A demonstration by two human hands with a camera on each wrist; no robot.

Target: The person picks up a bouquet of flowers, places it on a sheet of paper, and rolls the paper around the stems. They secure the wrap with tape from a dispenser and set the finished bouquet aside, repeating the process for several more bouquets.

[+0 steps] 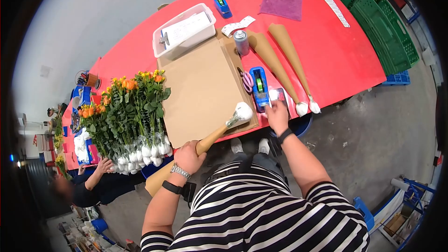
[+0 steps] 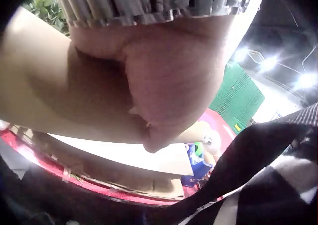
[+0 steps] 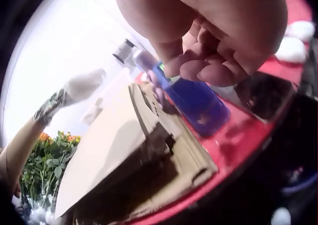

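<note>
**Desk:** What is in hand?

**Operator:** I see a brown paper cone (image 1: 214, 136) gripped by the left hand (image 1: 189, 156), with the fingers wrapped round its middle. It sits tilted. The wide end hangs down past the bench (image 1: 336, 60) edge beside the person's hip, and the narrow end points up over the near edge. A white-wrapped stem tip (image 1: 242, 111) sticks out of that narrow end.

**Desk:** And the other hand?

**Operator:** The right hand (image 1: 277, 116) is well apart from the left, at the near end of a blue tape dispenser (image 1: 259, 86). On my right wrist view its fingers (image 3: 218, 73) are curled just above the dispenser. I cannot tell whether they pinch tape or hold nothing. A dark flat thing (image 1: 279, 95), perhaps a phone, lies just beside the dispenser.

**Desk:** What lies around that?

**Operator:** The stem tip hangs over a stack of cardboard sheets (image 1: 200, 88). Purple-handled scissors (image 1: 247, 81) lie between the cardboard and the dispenser. To the right, two more paper cones (image 1: 273, 63) lie side by side with their white ends at the bench edge. A spray can (image 1: 241, 42) stands upright at the cardboard's far corner, near a white tub (image 1: 184, 30) holding papers. Farther off I see a second dispenser (image 1: 221, 4) and a purple cloth (image 1: 281, 1), with green crates (image 1: 378, 23) at the right end. On the left stand orange and yellow roses (image 1: 130, 112) with white-wrapped stems, and another person's hand (image 1: 103, 164) rests at their base.
</note>
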